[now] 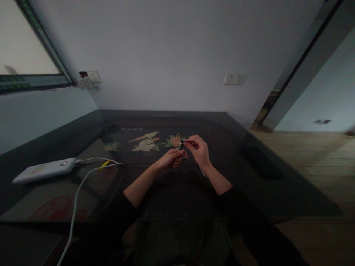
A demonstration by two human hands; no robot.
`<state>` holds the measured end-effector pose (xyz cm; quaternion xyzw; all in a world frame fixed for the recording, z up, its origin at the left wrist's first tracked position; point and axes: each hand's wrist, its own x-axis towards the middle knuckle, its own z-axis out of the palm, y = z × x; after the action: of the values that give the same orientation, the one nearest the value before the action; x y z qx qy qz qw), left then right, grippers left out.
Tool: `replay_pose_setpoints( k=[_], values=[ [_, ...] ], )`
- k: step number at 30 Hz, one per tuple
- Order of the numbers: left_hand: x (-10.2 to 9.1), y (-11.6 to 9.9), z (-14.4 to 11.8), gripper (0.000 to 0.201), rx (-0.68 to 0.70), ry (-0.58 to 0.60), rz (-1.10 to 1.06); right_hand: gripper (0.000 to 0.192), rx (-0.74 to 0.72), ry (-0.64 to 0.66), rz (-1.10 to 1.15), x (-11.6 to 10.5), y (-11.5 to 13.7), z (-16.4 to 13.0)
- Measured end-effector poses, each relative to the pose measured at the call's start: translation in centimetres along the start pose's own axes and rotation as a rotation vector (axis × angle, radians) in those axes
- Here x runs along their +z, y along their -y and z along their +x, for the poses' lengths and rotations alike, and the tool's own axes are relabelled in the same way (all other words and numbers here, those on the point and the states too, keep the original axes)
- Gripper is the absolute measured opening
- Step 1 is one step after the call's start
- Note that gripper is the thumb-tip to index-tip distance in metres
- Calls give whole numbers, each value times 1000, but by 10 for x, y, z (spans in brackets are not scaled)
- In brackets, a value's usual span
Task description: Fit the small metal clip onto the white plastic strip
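Nearest the camera are the person's dark sleeves, both forearms reaching forward over the dark table (277, 192) so that the hands meet above its middle, just this side of the painted bird-and-flower panel (146, 142).

The left hand (172, 159) is curled from below around a small dark object (181, 147), fingers closed on its lower end, apparently to steady it upright. The right hand (199, 149) comes in from above and the side, thumb and forefinger pinched on the object's top end; the remaining fingers are loosely folded. Both hands are thus closed on the same thing, and it is held clear of the table, between the two hands. What it is exactly is too small and dim to tell; it looks like a short stick or tube.

Left of the hands, well apart, a white power bank (44, 170) lies flat on the table, with a white cable (80, 188) running from it toward the camera. Right of the hands, a dark flat object (262, 162) rests near the table's edge.
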<state>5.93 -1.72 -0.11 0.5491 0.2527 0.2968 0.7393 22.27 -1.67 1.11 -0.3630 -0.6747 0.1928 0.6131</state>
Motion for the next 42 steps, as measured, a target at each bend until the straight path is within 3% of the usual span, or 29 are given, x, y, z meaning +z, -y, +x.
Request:
replay_pose_setpoints(
  k=[21, 27, 30, 36, 42],
  values=[
    [-2, 3, 1, 33, -2, -14, 16, 16, 71, 18, 76, 3, -1, -1],
    [1, 1, 5, 31, 82, -153, -44, 33, 123, -62, 113, 2, -4, 1],
    [-2, 2, 10, 31, 203, -253, -90, 28, 167, -107, 128, 0, -7, 3],
    [-10, 5, 17, 36, 331, -463, -56, 20, 241, 250, 113, 11, -12, -3],
    [-8, 9, 17, 47, 339, -398, 68, 22, 196, 381, 50, 25, -17, -13]
  ],
)
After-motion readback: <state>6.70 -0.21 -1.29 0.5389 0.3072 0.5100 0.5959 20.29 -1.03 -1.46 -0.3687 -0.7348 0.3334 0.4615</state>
